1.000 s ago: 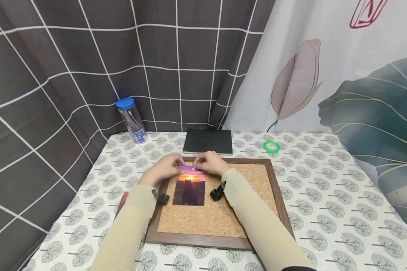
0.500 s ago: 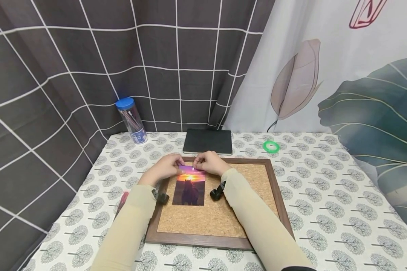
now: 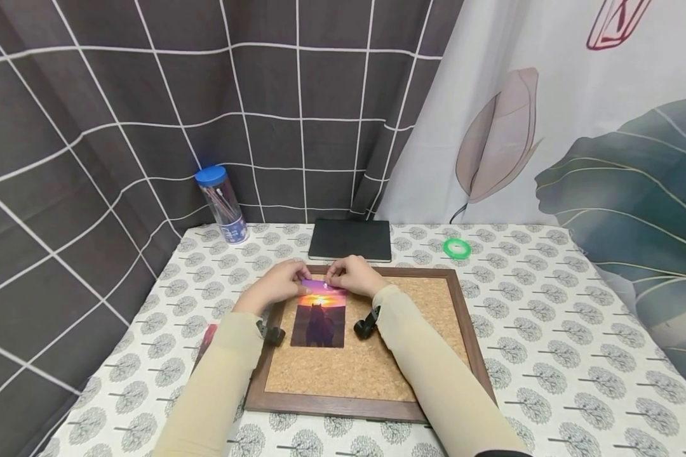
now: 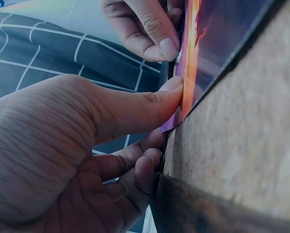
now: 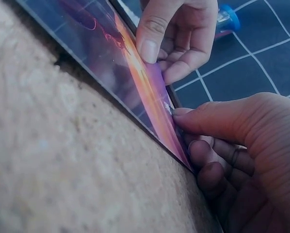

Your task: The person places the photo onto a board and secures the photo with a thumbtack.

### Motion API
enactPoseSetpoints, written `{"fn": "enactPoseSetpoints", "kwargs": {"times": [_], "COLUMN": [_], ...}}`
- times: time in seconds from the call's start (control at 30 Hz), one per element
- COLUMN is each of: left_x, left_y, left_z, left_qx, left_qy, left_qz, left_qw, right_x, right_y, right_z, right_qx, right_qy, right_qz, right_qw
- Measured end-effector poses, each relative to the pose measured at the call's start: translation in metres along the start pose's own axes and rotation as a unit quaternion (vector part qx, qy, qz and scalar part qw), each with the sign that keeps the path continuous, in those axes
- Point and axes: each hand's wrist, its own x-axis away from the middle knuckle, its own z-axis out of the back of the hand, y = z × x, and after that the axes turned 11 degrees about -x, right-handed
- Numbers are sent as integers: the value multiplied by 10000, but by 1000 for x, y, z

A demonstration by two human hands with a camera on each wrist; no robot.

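A photo print of a horse against a sunset (image 3: 318, 320) lies on a cork board with a brown wooden frame (image 3: 334, 404). My left hand (image 3: 278, 282) pinches the print's top left corner, its thumb flat on the purple strip (image 4: 170, 116) and its fingers curled at the board's edge. My right hand (image 3: 354, 275) is at the middle of the top edge. Its thumb and index finger pinch a small clear pushpin (image 5: 168, 108) against the print; the pin is partly hidden by the fingertips.
Behind the board lies a black notebook (image 3: 350, 240). A roll of green tape (image 3: 457, 248) is at the right, and a clear jar with a blue lid (image 3: 223, 203) stands back left. A reddish item (image 3: 208, 334) shows beside the left sleeve.
Both hands keep their places at the top of the print; nothing visible is moved, apart from a slight shift of the head view.
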Motion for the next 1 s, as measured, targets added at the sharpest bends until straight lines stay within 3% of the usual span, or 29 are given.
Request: {"fn": "enactPoseSetpoints", "kwargs": {"times": [0.73,0.87,1.0], "left_x": [2,6,13], "left_y": [-1,-4,-12], "left_z": [3,8,22], "left_qx": [112,215,313], "left_qy": [-93,-261,-365], "left_qz": [-48,-7,107], "left_qw": [9999,9994,9988], "right_x": [2,2,2], "right_y": [-1,-1,-2], "right_z": [0,0,0], "right_qx": [-133,-125,-132], "right_qy": [15,-2,19], "right_qz": [-49,-70,-92], "right_qw": [9999,9999,9999]}}
